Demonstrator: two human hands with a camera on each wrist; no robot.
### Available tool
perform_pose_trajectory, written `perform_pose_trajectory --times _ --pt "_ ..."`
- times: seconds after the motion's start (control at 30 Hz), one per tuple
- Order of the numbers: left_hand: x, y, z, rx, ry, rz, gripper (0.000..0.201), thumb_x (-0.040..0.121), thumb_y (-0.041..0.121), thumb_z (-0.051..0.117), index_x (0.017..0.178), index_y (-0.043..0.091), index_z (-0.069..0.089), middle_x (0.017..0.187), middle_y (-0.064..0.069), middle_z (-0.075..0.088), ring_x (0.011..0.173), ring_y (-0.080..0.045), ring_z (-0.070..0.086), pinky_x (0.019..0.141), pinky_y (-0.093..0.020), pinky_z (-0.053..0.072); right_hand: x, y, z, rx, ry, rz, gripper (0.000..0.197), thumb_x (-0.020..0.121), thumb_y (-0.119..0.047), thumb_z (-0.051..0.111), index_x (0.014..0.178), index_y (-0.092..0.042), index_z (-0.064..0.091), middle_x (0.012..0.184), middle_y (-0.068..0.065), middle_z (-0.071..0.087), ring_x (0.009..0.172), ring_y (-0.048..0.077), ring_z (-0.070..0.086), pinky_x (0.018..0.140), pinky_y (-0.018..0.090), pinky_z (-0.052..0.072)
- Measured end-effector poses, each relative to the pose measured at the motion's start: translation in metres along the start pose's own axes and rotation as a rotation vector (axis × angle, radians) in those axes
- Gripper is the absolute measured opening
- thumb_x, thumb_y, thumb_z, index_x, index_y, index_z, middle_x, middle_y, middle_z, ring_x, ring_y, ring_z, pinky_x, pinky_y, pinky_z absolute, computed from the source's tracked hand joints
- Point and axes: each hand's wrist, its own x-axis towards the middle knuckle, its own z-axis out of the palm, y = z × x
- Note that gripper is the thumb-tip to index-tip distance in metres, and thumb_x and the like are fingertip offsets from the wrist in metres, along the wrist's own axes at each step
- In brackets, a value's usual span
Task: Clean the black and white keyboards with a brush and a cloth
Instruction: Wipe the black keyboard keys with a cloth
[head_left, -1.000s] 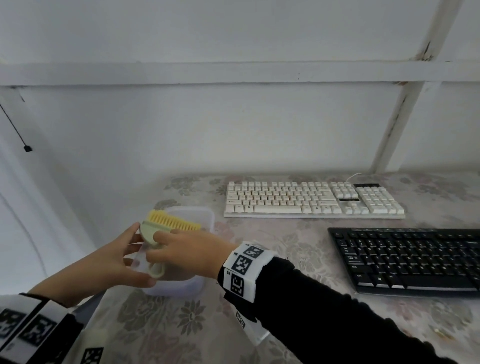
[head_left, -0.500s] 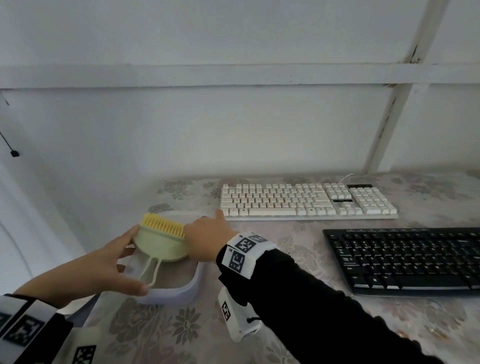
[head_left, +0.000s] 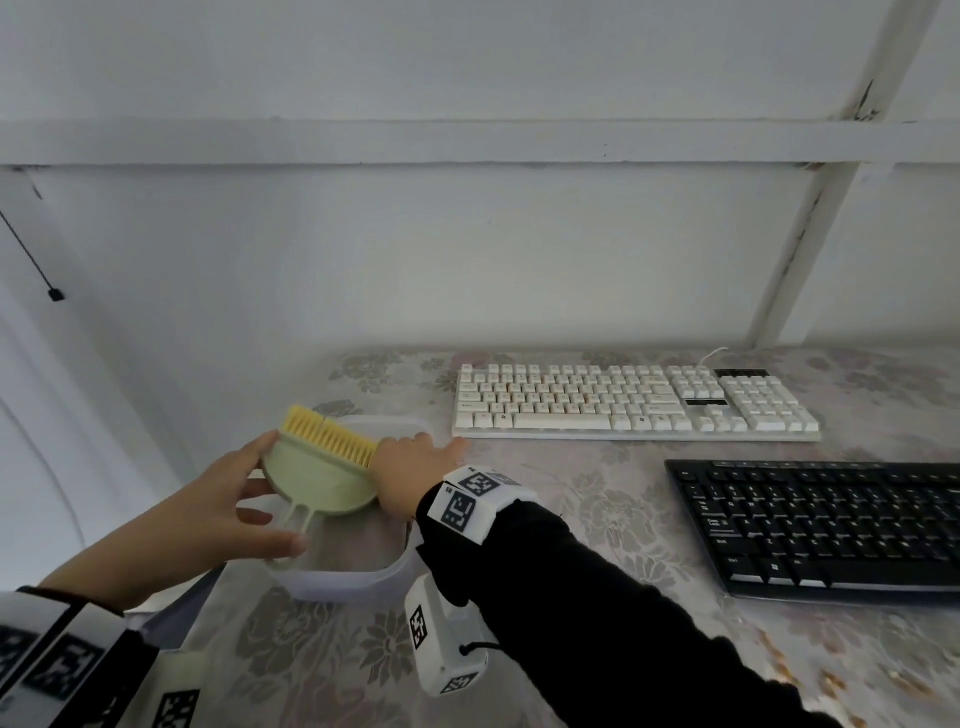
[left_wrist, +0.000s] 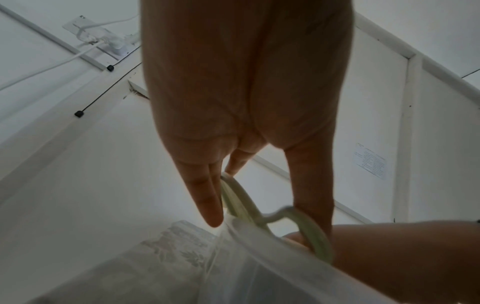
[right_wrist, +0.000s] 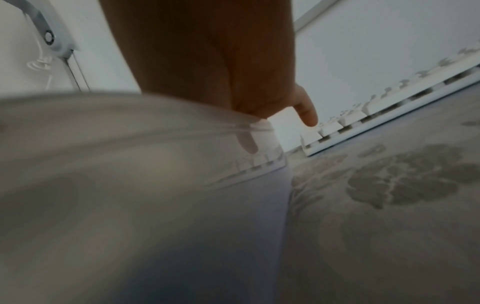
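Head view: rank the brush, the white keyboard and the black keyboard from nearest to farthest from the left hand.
1. The brush: held in the left hand, over the clear tub.
2. The white keyboard: farther right, at the back of the table.
3. The black keyboard: far right, at the table's front.

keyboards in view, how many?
2. White keyboard at the table's back, near the wall. Black keyboard nearer the person on the right, cut off by the frame edge. No others visible.
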Motion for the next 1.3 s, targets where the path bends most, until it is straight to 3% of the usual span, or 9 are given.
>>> perform_pose_trajectory --times 0.1,0.2,0.4,0.53,0.7,0.87,1.03,1.13,1.3 --pt "0.000 0.001 -0.001 0.026 0.012 -0.013 0.158 0.011 0.072 0.082 0.149 0.031 0.016 0.125 0.009 0.036 0.110 -0.009 0.049 0.082 -0.022 0.048 -0.003 0.000 0.001 0.072 0.078 -0.033 0.027 0.087 -0.001 0.038 0.114 -0.009 0.041 0.106 0.013 0.058 0.107 0.034 0.050 0.092 0.059 0.027" --pt "-0.001 0.002 -0.002 0.021 0.025 -0.010 0.161 0.009 0.071 0.083 0.150 0.028 0.017 0.126 0.008 0.037 0.114 -0.014 0.047 0.083 -0.024 0.047 -0.006 0.000 -0.003 0.149 0.127 -0.053 0.032 0.088 0.000 0.038 0.119 -0.010 0.037 0.108 0.015 0.055 0.097 0.037 0.054 0.099 0.062 0.023" --pt "0.000 0.001 -0.001 0.018 0.041 -0.024 0.164 0.008 0.070 0.083 0.150 0.026 0.016 0.129 0.005 0.037 0.114 -0.016 0.047 0.085 -0.028 0.049 -0.004 0.009 -0.013 0.325 0.264 -0.075 0.026 0.093 -0.005 0.036 0.108 -0.017 0.054 0.102 0.008 0.043 0.077 0.030 0.046 0.108 0.056 0.022" --pt "0.000 0.000 0.000 0.012 0.035 -0.011 0.156 0.011 0.070 0.084 0.148 0.030 0.020 0.130 0.004 0.041 0.111 -0.012 0.050 0.081 -0.025 0.050 0.000 0.017 -0.017 0.513 0.320 -0.047 0.030 0.092 -0.005 0.039 0.107 -0.015 0.063 0.118 0.013 0.050 0.096 0.034 0.055 0.101 0.043 0.039" --pt "0.001 0.005 0.005 0.028 0.031 0.012 0.120 0.010 0.075 0.080 0.116 0.054 0.028 0.112 0.023 0.039 0.101 -0.004 0.052 0.075 -0.024 0.050 -0.005 0.032 -0.035 0.795 0.391 0.007 0.028 0.091 -0.001 0.042 0.111 -0.004 0.062 0.116 0.012 0.059 0.106 0.023 0.056 0.093 0.027 0.045" --pt "0.006 -0.004 0.003 0.274 0.025 -0.002 0.140 0.023 0.085 0.071 0.144 0.042 0.015 0.127 0.004 0.036 0.114 -0.015 0.048 0.078 -0.028 0.051 -0.021 0.050 -0.053 1.167 0.309 0.047 0.025 0.080 0.001 0.065 0.103 -0.008 0.058 0.093 0.006 0.056 0.102 0.030 0.059 0.088 0.039 0.052" --pt "0.006 0.023 0.013 0.493 0.138 0.075 0.110 0.038 0.085 0.054 0.137 0.044 0.029 0.136 -0.007 0.038 0.126 -0.023 0.034 0.103 -0.042 0.037 -0.045 0.075 -0.070 1.152 0.377 0.010 0.021 0.082 0.000 0.061 0.102 -0.008 0.063 0.083 0.000 0.055 0.088 0.025 0.059 0.081 0.036 0.052" --pt "0.006 0.063 0.028 0.468 0.149 0.133 0.081 0.046 0.081 0.048 0.121 0.052 0.034 0.130 0.000 0.039 0.122 -0.018 0.037 0.103 -0.036 0.033 -0.063 0.096 -0.076 1.091 0.426 0.006 0.023 0.086 -0.001 0.055 0.107 -0.006 0.064 0.081 -0.003 0.055 0.085 0.020 0.058 0.085 0.036 0.051" --pt "0.011 0.121 0.068 0.391 0.094 0.255 0.063 0.076 0.057 0.057 0.133 0.041 0.037 0.133 0.013 0.036 0.120 -0.012 0.042 0.102 -0.033 0.038 -0.094 0.150 -0.090 1.010 0.466 0.011 0.024 0.090 0.001 0.048 0.107 -0.003 0.065 0.081 -0.004 0.057 0.079 0.013 0.054 0.069 0.018 0.045"
